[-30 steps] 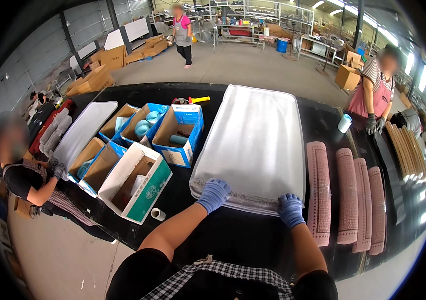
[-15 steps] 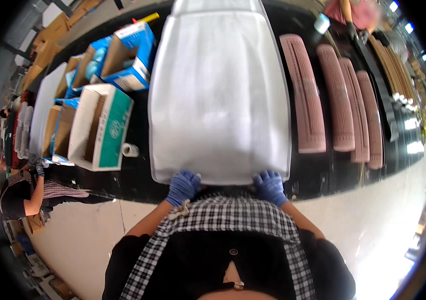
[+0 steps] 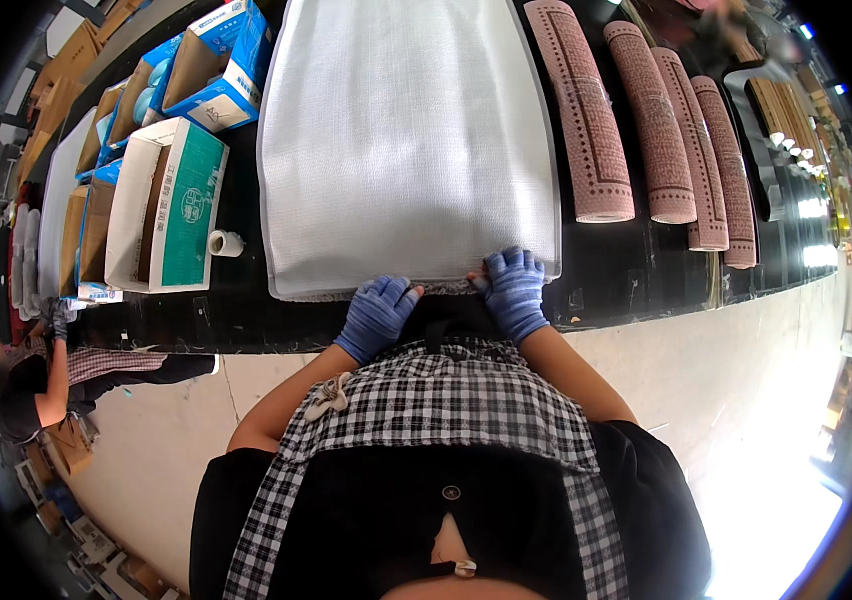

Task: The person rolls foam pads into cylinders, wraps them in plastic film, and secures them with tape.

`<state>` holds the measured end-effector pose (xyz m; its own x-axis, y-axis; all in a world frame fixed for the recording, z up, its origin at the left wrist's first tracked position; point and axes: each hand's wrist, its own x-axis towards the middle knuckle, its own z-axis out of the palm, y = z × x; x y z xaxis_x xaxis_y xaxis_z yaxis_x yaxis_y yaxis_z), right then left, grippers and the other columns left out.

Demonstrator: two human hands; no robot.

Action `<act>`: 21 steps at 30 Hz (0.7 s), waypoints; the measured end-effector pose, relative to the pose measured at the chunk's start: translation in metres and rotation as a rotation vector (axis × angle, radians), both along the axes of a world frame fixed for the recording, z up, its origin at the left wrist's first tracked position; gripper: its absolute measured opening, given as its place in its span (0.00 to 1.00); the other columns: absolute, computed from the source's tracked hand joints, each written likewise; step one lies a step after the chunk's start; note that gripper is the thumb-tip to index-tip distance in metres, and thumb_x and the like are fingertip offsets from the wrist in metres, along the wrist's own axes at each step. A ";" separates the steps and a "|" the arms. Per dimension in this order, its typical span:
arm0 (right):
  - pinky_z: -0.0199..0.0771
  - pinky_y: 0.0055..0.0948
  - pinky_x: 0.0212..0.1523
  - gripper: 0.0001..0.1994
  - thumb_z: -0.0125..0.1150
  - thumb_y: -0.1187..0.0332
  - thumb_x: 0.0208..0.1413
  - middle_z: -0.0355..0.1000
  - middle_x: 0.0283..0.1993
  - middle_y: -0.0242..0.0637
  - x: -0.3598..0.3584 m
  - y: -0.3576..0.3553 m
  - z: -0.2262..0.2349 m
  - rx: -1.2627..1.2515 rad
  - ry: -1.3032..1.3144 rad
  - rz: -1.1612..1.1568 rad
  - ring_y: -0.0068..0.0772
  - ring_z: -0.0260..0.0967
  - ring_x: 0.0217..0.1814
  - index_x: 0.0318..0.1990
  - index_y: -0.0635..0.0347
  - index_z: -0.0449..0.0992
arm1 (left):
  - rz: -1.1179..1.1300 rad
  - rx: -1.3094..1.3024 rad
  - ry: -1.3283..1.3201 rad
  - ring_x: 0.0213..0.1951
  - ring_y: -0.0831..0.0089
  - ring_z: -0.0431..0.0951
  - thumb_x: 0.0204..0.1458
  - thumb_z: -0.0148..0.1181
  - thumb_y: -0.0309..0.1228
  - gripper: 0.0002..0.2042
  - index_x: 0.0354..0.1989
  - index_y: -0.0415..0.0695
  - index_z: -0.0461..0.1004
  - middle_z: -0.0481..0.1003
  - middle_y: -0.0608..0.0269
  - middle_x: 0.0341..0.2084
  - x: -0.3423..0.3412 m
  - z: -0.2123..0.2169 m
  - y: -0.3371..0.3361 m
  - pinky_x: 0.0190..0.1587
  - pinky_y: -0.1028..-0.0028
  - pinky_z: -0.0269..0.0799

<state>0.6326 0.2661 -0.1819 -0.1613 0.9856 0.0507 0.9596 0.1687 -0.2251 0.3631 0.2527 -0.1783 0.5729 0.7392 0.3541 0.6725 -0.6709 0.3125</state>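
Note:
A long mat (image 3: 411, 150), its silvery-white woven backing facing up, lies lengthwise in front of me on the black table. Its near edge is curled up slightly, and a thin strip of darker, fuzzy pile shows there. My left hand (image 3: 379, 320), in a blue knitted glove with bare fingertips, has its fingers bent round that edge left of the middle. Gloved the same way, my right hand (image 3: 516, 293) grips the edge nearer the right corner. The thumbs point toward each other, partly under the edge.
Several rolled pink patterned mats (image 3: 586, 120) lie to the right. On the left stand a white-and-green carton (image 3: 186, 205), blue boxes (image 3: 231, 75) and a small white roll (image 3: 226, 243). A co-worker (image 3: 31, 385) is at the far left. The black table's near edge (image 3: 246, 330) runs before me.
My hands have moved closer together along the mat's near edge, which now curls up a little. The whole view has shifted, so the table sits higher in the picture.

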 end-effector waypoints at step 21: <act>0.68 0.45 0.45 0.13 0.60 0.51 0.58 0.73 0.38 0.37 -0.022 0.019 -0.001 0.045 -0.001 0.210 0.42 0.71 0.45 0.36 0.51 0.76 | 0.322 -0.058 0.214 0.36 0.55 0.76 0.53 0.59 0.43 0.12 0.42 0.56 0.78 0.76 0.59 0.34 -0.017 -0.020 0.018 0.33 0.52 0.71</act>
<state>0.6109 0.2850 -0.1831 -0.3628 0.9271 0.0938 0.9027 0.3747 -0.2117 0.3460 0.2710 -0.1985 0.3648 0.9085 0.2038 0.8998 -0.4003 0.1739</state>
